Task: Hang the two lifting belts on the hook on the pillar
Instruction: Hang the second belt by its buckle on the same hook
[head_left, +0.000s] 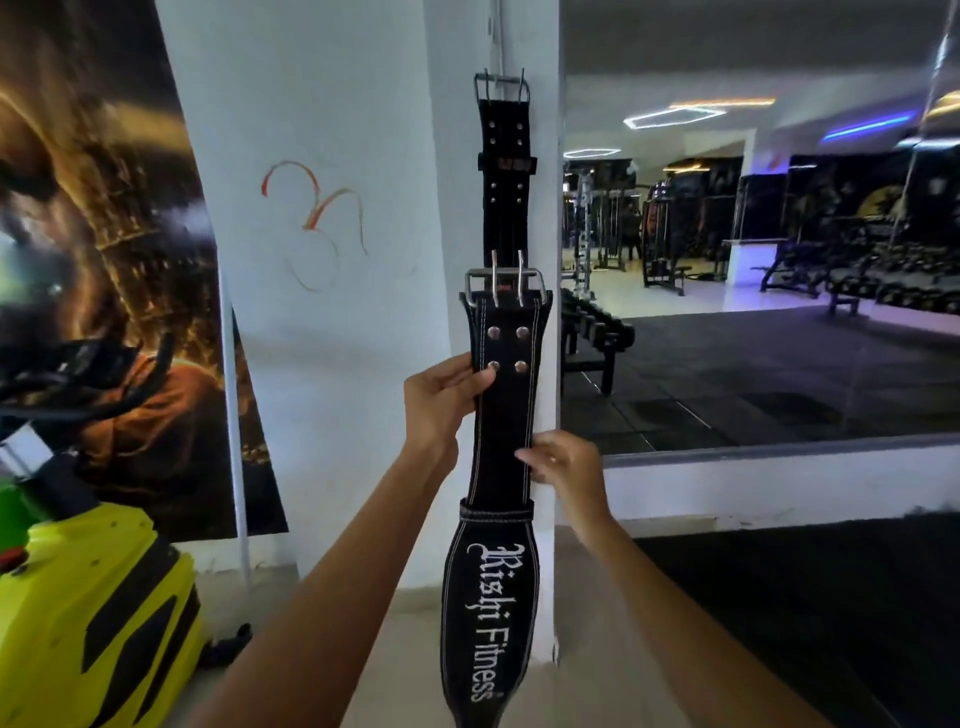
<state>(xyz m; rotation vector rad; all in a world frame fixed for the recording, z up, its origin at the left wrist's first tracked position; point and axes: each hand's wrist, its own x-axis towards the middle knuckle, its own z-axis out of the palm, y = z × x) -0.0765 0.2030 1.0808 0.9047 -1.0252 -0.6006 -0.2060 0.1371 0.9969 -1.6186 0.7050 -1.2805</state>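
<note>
This place is a gym. On the right a big wall mirror (753, 260) shows a long training room with weight machines (660, 244), benches (795, 270) and a dark rubber floor (727, 374), lit by hexagon-shaped ceiling lights (675, 115) and a blue light strip (867, 124). A dumbbell rack (592, 332) stands just beside the white pillar (363, 130). A black lifting belt (503, 171) hangs on this pillar, and a second belt (498, 571), held by two hands, carries the words "Rishi Fitness". On the left there is a large wall poster (104, 234) and a yellow-green machine (93, 613).
</note>
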